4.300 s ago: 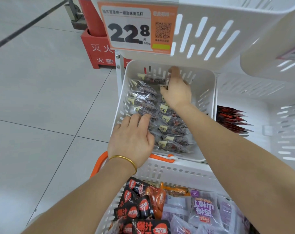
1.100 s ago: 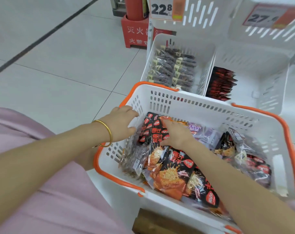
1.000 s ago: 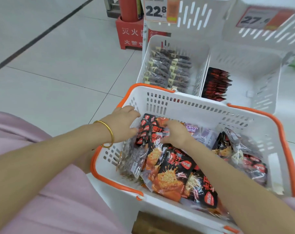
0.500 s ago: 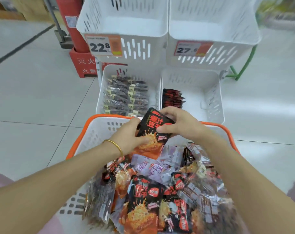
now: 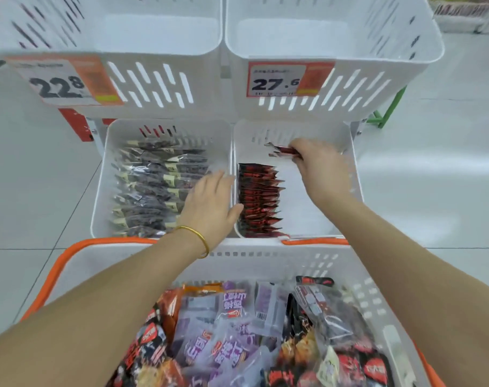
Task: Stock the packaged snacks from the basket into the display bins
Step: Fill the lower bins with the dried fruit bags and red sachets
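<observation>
Snack packet (image 5: 283, 151) pinched, right hand (image 5: 323, 170) (arm outstretched)

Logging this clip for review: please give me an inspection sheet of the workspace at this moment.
Surface: grey tiled floor.
Job's things: basket holds mixed snack packs; lower left bin holds dark packets; lower right bin holds a red packet row.
Clutter: nothing seen.
Grippers: left hand open beside that row; right hand pinches red packets over the lower right bin.
Cables: nothing seen.
Surroundings: price tags on upper bins; green frame.
</observation>
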`<state>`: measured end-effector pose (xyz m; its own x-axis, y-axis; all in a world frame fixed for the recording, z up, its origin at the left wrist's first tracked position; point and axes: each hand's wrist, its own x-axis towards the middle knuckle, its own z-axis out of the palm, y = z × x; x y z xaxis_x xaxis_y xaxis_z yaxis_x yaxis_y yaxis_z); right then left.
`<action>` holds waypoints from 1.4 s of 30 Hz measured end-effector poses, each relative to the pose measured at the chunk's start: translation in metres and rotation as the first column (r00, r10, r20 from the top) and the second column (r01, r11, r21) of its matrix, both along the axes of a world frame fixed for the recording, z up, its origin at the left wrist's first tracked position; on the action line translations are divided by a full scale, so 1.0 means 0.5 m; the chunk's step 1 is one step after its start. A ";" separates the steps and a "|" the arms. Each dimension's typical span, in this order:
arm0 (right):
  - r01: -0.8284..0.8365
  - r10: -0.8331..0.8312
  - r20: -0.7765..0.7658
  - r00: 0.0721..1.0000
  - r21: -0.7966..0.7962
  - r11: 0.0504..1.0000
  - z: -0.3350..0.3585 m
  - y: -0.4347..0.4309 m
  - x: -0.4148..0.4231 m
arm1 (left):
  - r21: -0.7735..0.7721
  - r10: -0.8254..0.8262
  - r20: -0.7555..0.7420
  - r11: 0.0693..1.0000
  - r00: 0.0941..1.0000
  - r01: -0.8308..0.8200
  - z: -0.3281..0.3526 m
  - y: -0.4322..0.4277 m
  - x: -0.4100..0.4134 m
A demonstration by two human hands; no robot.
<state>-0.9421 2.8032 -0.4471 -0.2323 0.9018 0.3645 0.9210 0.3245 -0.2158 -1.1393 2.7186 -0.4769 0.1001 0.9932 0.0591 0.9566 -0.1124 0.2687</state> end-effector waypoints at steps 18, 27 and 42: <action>-0.237 0.070 -0.310 0.948 -0.543 0.805 -0.068 0.125 -0.066 | -0.025 -0.003 -0.068 1.000 0.998 0.001 -0.061 0.017 0.009; -0.167 -0.092 -0.524 0.847 -0.425 0.890 0.028 -0.210 0.069 | 0.050 0.085 -0.303 0.996 0.949 -0.073 -0.033 -0.008 0.021; -0.046 0.113 0.051 0.992 -0.694 0.719 -0.073 -0.406 0.151 | -0.064 -0.170 0.118 0.982 0.978 0.179 0.008 -0.300 0.080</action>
